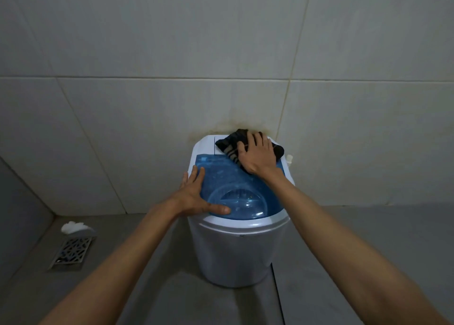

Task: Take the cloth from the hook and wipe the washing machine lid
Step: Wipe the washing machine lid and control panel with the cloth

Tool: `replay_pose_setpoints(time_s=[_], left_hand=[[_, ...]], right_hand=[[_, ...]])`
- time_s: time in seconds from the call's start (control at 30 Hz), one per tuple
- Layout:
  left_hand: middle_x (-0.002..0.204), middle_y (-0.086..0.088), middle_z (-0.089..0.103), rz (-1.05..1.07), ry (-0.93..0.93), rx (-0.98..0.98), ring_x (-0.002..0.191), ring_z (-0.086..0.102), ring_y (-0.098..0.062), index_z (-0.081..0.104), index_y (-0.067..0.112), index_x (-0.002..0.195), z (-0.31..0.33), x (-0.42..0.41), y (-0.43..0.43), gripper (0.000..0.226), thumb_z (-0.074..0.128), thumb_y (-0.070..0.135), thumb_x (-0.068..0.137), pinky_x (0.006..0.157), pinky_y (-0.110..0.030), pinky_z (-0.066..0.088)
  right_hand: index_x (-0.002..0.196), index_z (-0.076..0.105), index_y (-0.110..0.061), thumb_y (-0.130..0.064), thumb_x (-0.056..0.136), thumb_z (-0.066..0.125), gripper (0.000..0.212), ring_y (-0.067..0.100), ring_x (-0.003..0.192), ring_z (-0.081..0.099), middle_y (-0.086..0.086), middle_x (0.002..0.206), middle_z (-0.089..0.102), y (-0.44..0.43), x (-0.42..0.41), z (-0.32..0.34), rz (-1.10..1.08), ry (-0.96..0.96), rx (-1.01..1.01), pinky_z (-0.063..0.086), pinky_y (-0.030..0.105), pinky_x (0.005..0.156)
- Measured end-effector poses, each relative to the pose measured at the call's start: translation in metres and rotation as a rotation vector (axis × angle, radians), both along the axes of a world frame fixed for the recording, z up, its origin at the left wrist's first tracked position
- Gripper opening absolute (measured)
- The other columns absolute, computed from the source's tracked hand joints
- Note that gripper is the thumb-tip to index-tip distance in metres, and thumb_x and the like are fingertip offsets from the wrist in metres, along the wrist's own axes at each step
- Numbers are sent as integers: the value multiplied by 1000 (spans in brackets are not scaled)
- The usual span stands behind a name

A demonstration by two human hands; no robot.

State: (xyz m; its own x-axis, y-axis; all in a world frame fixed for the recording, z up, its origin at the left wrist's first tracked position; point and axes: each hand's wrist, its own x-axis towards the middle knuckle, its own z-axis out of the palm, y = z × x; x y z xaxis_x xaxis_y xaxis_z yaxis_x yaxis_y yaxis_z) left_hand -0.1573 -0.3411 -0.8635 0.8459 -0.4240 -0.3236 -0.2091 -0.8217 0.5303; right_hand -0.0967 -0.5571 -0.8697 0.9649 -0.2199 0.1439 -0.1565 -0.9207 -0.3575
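Note:
A small white washing machine [233, 255] stands against the tiled wall, topped by a translucent blue lid [235, 187]. A dark cloth with pale stripes [229, 144] lies bunched on the lid's far right part and the white panel behind it. My right hand [258, 155] presses flat on the cloth, fingers spread over it. My left hand [196, 194] rests flat on the lid's left edge, fingers apart, thumb across the front of the lid. No hook is in view.
A metal floor drain [71, 252] sits at the lower left with a white crumpled lump [75, 227] just behind it. Grey tiled walls close in behind and to the left. A white fitting [290, 158] pokes out at the machine's right rear.

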Motion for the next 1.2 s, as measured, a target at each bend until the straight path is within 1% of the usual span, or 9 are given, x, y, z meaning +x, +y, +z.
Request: replay_pose_setpoints(time_s=[0.13,0.23,0.37,0.47,0.6,0.8,0.9,1.07,1.2], left_hand=[[158,4,-28,1,0,24,145,-27,-23,-20,22,151,1,1,-1,137,76,63,63,119,-47,-2],[158,3,-28,-1,8,25,145,-27,-23,-21,22,151,2,1,-2,137,76,63,63,119,-47,-2],[158,3,-29,12,14,43,145,-27,-24,-20,22,151,4,0,-2,136,75,64,63,120,-47,-2],[158,4,-29,15,12,43,145,-27,-23,-19,22,151,3,0,-1,137,75,65,62,120,-46,-2],[158,4,-29,18,17,48,145,-27,-23,-19,22,151,6,-1,-1,136,75,64,63,119,-46,-2],[158,3,-27,12,9,61,145,-25,-24,-19,20,152,8,-2,-2,135,75,63,64,119,-46,-2],[158,2,-27,5,-1,58,146,-24,-24,-19,20,151,8,-2,-2,134,74,63,65,120,-46,-1],[159,3,-26,10,-12,42,146,-24,-23,-17,21,152,4,3,-1,135,74,65,63,121,-46,-2],[159,3,-26,9,-10,51,146,-24,-23,-17,20,152,3,4,-2,135,74,65,62,121,-47,-1]], right_hand=[[155,10,-5,-44,101,14,66,36,150,-1,17,163,6,17,14,12,-173,87,59,-5,45,121],[150,22,5,-40,101,20,67,44,145,13,27,157,19,38,23,15,-252,66,18,3,52,120],[145,36,-5,-46,97,36,63,38,141,25,21,151,35,38,18,5,0,-86,3,10,46,120],[153,21,-12,-54,96,37,73,29,148,16,13,159,23,14,7,4,113,-52,15,8,41,122],[155,3,-5,-55,98,24,79,30,151,-3,15,163,3,14,-27,-2,-41,39,-36,-4,41,122],[156,9,-9,-58,98,20,76,27,151,-2,10,164,2,5,-57,-1,115,93,-104,-3,39,123],[156,5,-12,-54,100,17,72,27,151,-5,9,164,-1,-4,-36,1,65,96,-112,-5,40,122],[156,12,-23,-57,98,21,69,24,151,2,2,164,10,-29,-5,8,106,89,-103,-1,41,122],[156,13,-20,-56,98,19,68,27,151,4,5,164,10,-28,-5,8,40,78,-52,2,42,122]])
